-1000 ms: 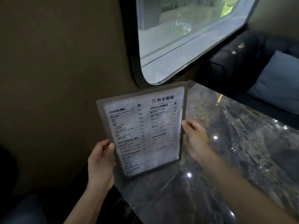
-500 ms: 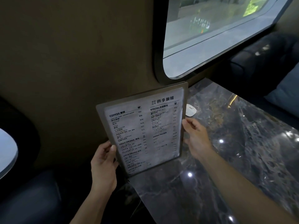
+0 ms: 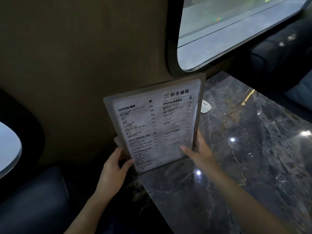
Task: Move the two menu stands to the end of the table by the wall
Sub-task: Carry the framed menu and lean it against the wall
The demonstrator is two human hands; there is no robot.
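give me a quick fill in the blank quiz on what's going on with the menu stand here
1. The menu stand is held by ____ hands.
2. The left hand grips the stand's ____ edge.
3. The first heading at the top left of the menu reads ____.
4. The small white object lies on the ____ table.

Missing words: two; left; COFFEE; marble
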